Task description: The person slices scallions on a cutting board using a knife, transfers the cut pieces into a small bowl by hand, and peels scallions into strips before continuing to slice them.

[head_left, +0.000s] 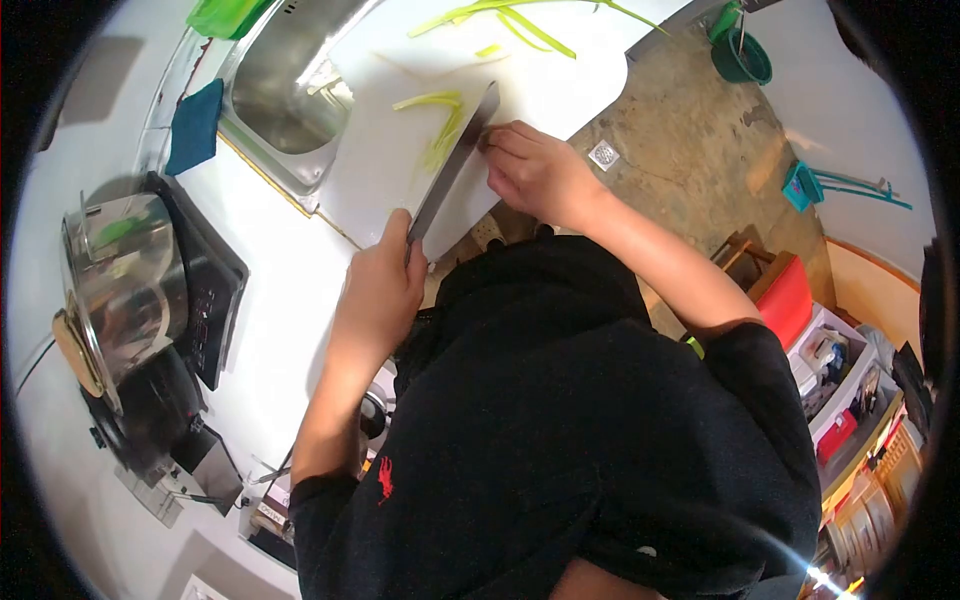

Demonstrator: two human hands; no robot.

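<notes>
My left hand is wrapped round the handle end of a long kitchen knife, whose blade slants up and to the right over the white counter. Close against the blade's right side, near its far half, is my right hand with fingers curled together. What those fingers hold, if anything, is hidden; they seem to touch the blade. Pieces of green onion lie just left of the blade on a white surface. Longer green onion stalks are spread beyond the knife tip.
Left of the work surface are a steel sink and a dark blue cloth. A steel pot stands beside a black cooktop. To the right, a green bucket and a floor drain are on the floor.
</notes>
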